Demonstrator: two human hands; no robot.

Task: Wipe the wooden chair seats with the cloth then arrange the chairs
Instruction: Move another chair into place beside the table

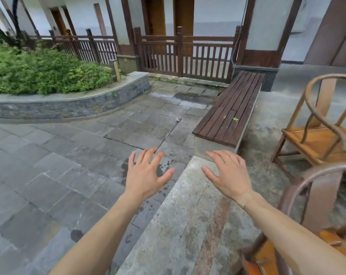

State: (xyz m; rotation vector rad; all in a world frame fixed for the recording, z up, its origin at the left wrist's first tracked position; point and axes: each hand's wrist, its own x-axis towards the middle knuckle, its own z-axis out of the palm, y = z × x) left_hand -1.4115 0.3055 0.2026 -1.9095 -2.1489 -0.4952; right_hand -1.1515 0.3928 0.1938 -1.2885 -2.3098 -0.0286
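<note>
Two wooden chairs with curved round backs stand at the right edge of the view. The farther chair (316, 139) shows its orange-brown seat, and the nearer chair (311, 205) is partly cut off by the frame and by my right forearm. My left hand (146, 175) and my right hand (227, 173) are stretched out in front of me, palms down, fingers spread, holding nothing. Both hands hover over the paving, left of the chairs and apart from them. No cloth is in view.
A dark slatted wooden bench (231, 110) on a stone base runs ahead at the right. A stone step edge (188, 205) lies under my right hand, with wet grey paving (59, 165) to the left. A curved stone planter (73, 104) with shrubs and a wooden fence (186, 56) stand beyond.
</note>
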